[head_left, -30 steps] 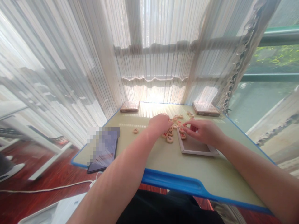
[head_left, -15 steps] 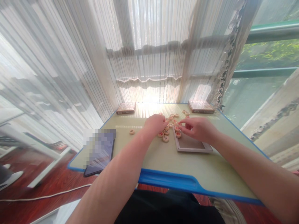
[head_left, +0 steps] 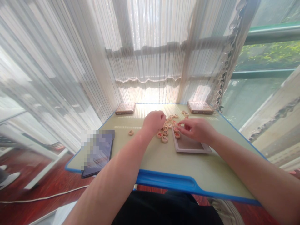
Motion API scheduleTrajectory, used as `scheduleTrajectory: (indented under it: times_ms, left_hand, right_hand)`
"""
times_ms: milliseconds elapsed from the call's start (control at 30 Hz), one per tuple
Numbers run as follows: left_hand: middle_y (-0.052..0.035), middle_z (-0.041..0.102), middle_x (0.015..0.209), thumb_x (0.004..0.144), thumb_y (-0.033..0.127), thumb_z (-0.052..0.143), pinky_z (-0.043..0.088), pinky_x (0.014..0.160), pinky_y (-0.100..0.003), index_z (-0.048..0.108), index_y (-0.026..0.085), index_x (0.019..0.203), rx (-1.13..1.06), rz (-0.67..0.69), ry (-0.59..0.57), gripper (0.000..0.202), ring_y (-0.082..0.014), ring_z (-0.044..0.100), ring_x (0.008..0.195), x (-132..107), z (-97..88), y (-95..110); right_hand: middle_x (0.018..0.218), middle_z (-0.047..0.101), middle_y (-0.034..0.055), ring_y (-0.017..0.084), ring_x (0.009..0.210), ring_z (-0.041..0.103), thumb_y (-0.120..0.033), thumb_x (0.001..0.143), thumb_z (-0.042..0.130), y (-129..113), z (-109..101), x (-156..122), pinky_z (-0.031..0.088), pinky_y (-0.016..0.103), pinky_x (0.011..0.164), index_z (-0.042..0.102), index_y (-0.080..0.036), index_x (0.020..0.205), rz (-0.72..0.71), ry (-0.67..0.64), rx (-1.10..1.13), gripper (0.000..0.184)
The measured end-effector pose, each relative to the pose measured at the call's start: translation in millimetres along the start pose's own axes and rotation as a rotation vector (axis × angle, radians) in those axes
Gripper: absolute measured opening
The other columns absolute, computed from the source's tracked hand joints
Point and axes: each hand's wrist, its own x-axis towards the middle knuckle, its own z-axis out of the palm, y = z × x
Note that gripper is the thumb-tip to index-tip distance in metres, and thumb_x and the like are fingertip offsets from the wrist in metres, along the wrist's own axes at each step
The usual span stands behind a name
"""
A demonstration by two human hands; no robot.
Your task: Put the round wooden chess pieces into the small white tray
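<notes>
My left hand [head_left: 154,122] is closed, held over the left side of a cluster of round wooden Chinese chess pieces [head_left: 165,139]. Its fingertips face away from me, so whatever they hold is hidden. On the right, my right hand [head_left: 195,127] reaches over a shallow box tray [head_left: 191,145], thumb and forefinger apart. Its fingertips are at the red-marked piece [head_left: 177,135] group by the tray's left edge; whether they touch is hard to tell. Pieces with red and black characters lie close together between both hands.
A lone piece [head_left: 131,132] lies left of the cluster. A dark tablet [head_left: 99,162], partly pixelated, sits at the table's left edge. Two flat boxes, a left box [head_left: 125,108] and a right box [head_left: 200,107], stand at the far corners. A blue trough [head_left: 166,180] runs along the front edge.
My left hand has risen slightly and drawn a little away from the pieces, its fingers more curled. My right hand stays almost in place over the tray. The whole view has shifted slightly.
</notes>
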Motion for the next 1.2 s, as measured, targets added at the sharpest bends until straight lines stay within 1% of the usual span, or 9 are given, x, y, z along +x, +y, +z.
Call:
scheduleTrajectory:
  times_ms: [200, 400, 533, 633, 733, 867, 1000, 1100, 1200]
  left_hand:
    - [-0.0059, 0.067, 0.090, 0.088, 0.026, 0.038, 0.046, 0.080, -0.031, 0.067, 0.019, 0.088, 0.028, 0.019, 0.007, 0.029, -0.0194, 0.059, 0.088, 2.1, 4.2, -6.7]
    - [-0.0033, 0.055, 0.128, 0.085, 0.018, 0.039, 0.040, 0.099, -0.030, 0.060, 0.022, 0.115, -0.035, 0.186, -0.196, 0.036, -0.0191, 0.049, 0.118, 6.0, 20.0, -12.1]
    - [-0.0039, 0.056, 0.127, 0.076, 0.002, 0.037, 0.039, 0.101, -0.026, 0.055, 0.019, 0.122, -0.167, -0.006, -0.065, 0.052, -0.0154, 0.049, 0.118, 10.6, 26.8, -19.9]
    - [-0.0003, 0.060, 0.122, 0.070, -0.004, 0.033, 0.040, 0.100, -0.025, 0.060, 0.020, 0.113, -0.321, -0.123, 0.060, 0.056, -0.0127, 0.052, 0.114, 15.2, 30.8, -35.0]
    - [-0.0019, 0.062, 0.118, 0.070, -0.004, 0.034, 0.049, 0.086, -0.024, 0.061, 0.017, 0.112, -0.433, -0.244, 0.022, 0.054, -0.0129, 0.059, 0.104, 19.1, 35.6, -49.8]
    - [-0.0036, 0.062, 0.120, 0.074, 0.001, 0.037, 0.046, 0.089, -0.025, 0.062, 0.018, 0.112, -0.281, -0.239, -0.065, 0.048, -0.0156, 0.056, 0.109, 20.6, 37.3, -53.4]
    - [-0.0035, 0.048, 0.137, 0.085, 0.014, 0.038, 0.039, 0.099, -0.031, 0.053, 0.023, 0.126, -0.049, -0.072, -0.178, 0.045, -0.0187, 0.047, 0.122, 17.5, 31.0, -41.0]
    - [-0.0052, 0.053, 0.132, 0.089, 0.025, 0.037, 0.038, 0.099, -0.036, 0.055, 0.024, 0.123, 0.089, -0.022, -0.247, 0.039, -0.0227, 0.048, 0.120, 15.5, 27.1, -33.9]
    - [-0.0083, 0.056, 0.127, 0.089, 0.023, 0.035, 0.039, 0.097, -0.033, 0.056, 0.020, 0.121, 0.080, -0.036, -0.234, 0.039, -0.0209, 0.051, 0.116, 15.5, 27.5, -33.9]
  right_hand:
    - [0.063, 0.066, 0.0000, 0.013, 0.054, 0.054, -0.049, 0.082, 0.050, -0.9, -0.4, 0.4, 0.031, 0.026, 0.053, 0.070, -0.022, 0.090, 0.019, -0.005, 0.008, 0.034]
    - [0.063, 0.066, 0.0003, 0.013, 0.054, 0.055, -0.050, 0.081, 0.051, -1.1, -1.2, 0.4, 0.030, 0.026, 0.052, 0.070, -0.023, 0.088, 0.035, 0.021, 0.010, 0.034]
    - [0.063, 0.066, 0.0002, 0.013, 0.054, 0.055, -0.049, 0.081, 0.051, -1.3, -2.2, 0.6, 0.031, 0.026, 0.052, 0.070, -0.022, 0.089, 0.037, 0.013, 0.010, 0.034]
    - [0.063, 0.066, 0.0000, 0.013, 0.054, 0.055, -0.049, 0.081, 0.051, -1.2, -2.5, 0.8, 0.030, 0.026, 0.051, 0.070, -0.022, 0.089, 0.042, 0.009, 0.005, 0.034]
    - [0.063, 0.066, 0.0000, 0.013, 0.054, 0.055, -0.049, 0.080, 0.051, -1.1, -2.4, 1.0, 0.030, 0.026, 0.051, 0.071, -0.023, 0.087, 0.044, 0.018, 0.003, 0.033]
    - [0.064, 0.067, -0.0004, 0.013, 0.055, 0.055, -0.048, 0.081, 0.051, -1.4, -1.9, 1.2, 0.031, 0.026, 0.053, 0.071, -0.023, 0.087, 0.043, 0.028, -0.002, 0.032]
    - [0.063, 0.067, -0.0001, 0.014, 0.055, 0.056, -0.047, 0.081, 0.050, -1.6, -1.6, 1.2, 0.032, 0.027, 0.053, 0.071, -0.023, 0.088, 0.032, 0.028, -0.014, 0.033]
    - [0.062, 0.066, 0.0000, 0.013, 0.054, 0.055, -0.048, 0.081, 0.050, -1.6, -1.8, 0.9, 0.032, 0.026, 0.053, 0.071, -0.022, 0.086, 0.028, 0.041, -0.019, 0.033]
    - [0.062, 0.066, 0.0001, 0.013, 0.054, 0.055, -0.047, 0.081, 0.051, -1.7, -2.3, 0.7, 0.032, 0.026, 0.053, 0.071, -0.022, 0.087, 0.030, 0.043, -0.015, 0.033]
